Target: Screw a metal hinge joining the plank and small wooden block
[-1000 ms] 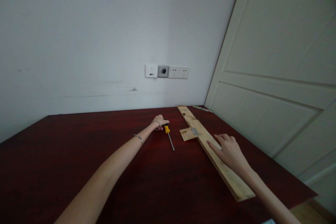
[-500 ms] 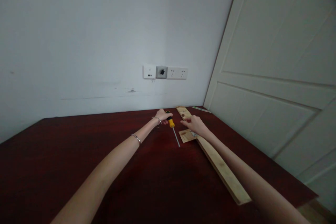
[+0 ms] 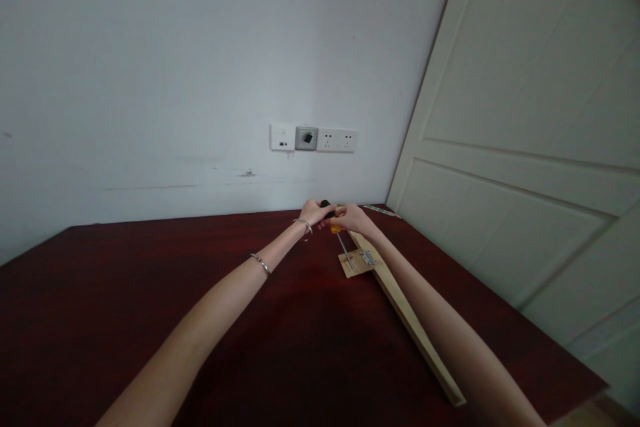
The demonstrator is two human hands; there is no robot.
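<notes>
A screwdriver point(image 3: 335, 229) with a black and yellow handle is gripped by both hands. My left hand point(image 3: 315, 213) closes around the handle's upper end. The fingers of my right hand point(image 3: 349, 217) are on the handle from the right side. Its metal shaft slants down over a small thin wooden piece point(image 3: 349, 271); whether the tip touches it I cannot tell. A silvery hinge point(image 3: 367, 257) lies where that piece meets a long wooden strip point(image 3: 407, 312). My right forearm passes over part of the strip.
Everything lies on a dark red tabletop point(image 3: 250, 347). A white wall with sockets point(image 3: 337, 140) rises at the back, and a white panelled door point(image 3: 505, 113) stands on the right. A thin pale strip point(image 3: 383, 211) lies near the far right corner.
The screwdriver has moved right, from bare tabletop to over the small wooden piece. My right hand has left the strip and taken hold of the handle beside my left. The strip has shifted slightly.
</notes>
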